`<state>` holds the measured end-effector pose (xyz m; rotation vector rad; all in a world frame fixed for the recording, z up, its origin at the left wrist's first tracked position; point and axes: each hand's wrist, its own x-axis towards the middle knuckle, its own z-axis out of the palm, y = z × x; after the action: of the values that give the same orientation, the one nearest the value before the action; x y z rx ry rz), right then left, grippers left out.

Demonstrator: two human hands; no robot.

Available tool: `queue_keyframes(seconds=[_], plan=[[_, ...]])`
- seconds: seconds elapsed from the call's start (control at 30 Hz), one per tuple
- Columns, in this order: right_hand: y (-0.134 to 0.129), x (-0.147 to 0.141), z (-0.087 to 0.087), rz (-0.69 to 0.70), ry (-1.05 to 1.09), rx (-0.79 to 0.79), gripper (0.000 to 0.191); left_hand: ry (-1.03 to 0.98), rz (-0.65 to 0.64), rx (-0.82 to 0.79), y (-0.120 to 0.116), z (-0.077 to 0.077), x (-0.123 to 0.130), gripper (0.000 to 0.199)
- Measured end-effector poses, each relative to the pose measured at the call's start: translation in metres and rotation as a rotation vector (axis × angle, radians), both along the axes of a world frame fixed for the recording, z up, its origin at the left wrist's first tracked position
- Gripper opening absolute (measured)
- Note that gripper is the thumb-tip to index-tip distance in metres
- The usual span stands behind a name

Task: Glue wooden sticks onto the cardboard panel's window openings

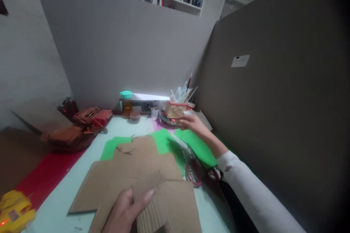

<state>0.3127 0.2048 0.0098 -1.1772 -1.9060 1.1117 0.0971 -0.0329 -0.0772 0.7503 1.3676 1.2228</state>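
My left hand [128, 207] grips a small piece of corrugated cardboard [153, 196], thumb on top, above a large cut-out of flat brown cardboard [115, 171]. Stretched to the far end of the table, my right hand [190, 122] has its fingers extended beside a round dark coil-like thing [166, 120]. Just behind those fingers is a tan box with red edging [176, 109], full of white sticks [182, 93]. I cannot make out anything held in that hand. Scissors with red handles [193, 174] lie below my right forearm, over green sheets [199, 145].
On the far left of the pale table [51, 204] stand a bottle with a teal lid [126, 105] and a small round tub [135, 117]. Brown-red bags [79, 127] rest at the left edge, a yellow object [15, 209] nearer. A dark partition [273, 91] rises at right.
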Motion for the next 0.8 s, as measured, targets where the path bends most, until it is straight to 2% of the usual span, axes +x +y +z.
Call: queue_keyframes(seconds=[0.07,0.17,0.23,0.3,0.37,0.47,0.63,0.8], plan=[[-0.042,0.002,-0.005,0.108,0.076,-0.100,0.028,-0.056,0.000,0.005,-0.002,0.005,0.001,0.037],[-0.104,0.005,-0.015,0.251,0.157,-0.263,0.044,-0.121,-0.014,0.027,-0.002,0.011,0.003,0.041],[-0.138,0.003,-0.025,0.320,0.183,-0.375,0.051,-0.147,-0.023,0.047,-0.001,0.013,0.004,0.041],[-0.161,-0.001,-0.034,0.349,0.205,-0.451,0.046,-0.159,-0.019,0.058,0.001,0.014,0.005,0.038],[-0.174,-0.006,-0.042,0.333,0.235,-0.491,0.042,-0.160,-0.007,0.055,0.002,0.014,0.004,0.036],[-0.183,-0.011,-0.047,0.277,0.292,-0.509,0.045,-0.159,0.011,0.078,0.001,0.014,0.003,0.038],[-0.186,-0.013,-0.045,0.196,0.351,-0.480,0.048,-0.154,0.002,0.122,-0.002,0.015,0.001,0.047],[-0.193,-0.021,-0.042,0.220,0.368,-0.469,0.039,-0.195,-0.019,0.145,-0.005,0.022,0.004,0.038]])
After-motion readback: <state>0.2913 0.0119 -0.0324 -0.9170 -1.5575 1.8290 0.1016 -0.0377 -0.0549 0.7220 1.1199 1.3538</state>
